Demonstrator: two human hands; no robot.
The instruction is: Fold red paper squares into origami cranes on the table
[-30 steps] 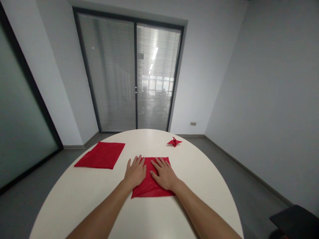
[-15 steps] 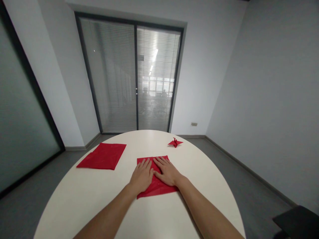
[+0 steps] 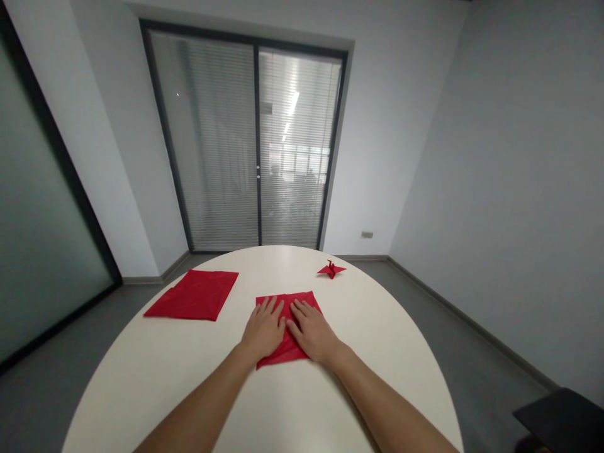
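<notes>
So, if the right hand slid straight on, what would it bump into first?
The way looks free: the right hand would leave the red sheet beneath it and cross the tabletop between the other sheet and the paper bird. Beyond, maybe the blinds; depth is unclear.

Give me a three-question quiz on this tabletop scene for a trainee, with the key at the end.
1. True or false: the left hand and the right hand lie on the same red sheet.

2. Multiple choice: what stands toward the far right edge of the table?
a) a mug
b) a folded red bird
c) a pair of scissors

3. Fill in the blank: the other red sheet lies to the person's ____ of both hands.

Key: 1. true; 2. b; 3. left
</notes>
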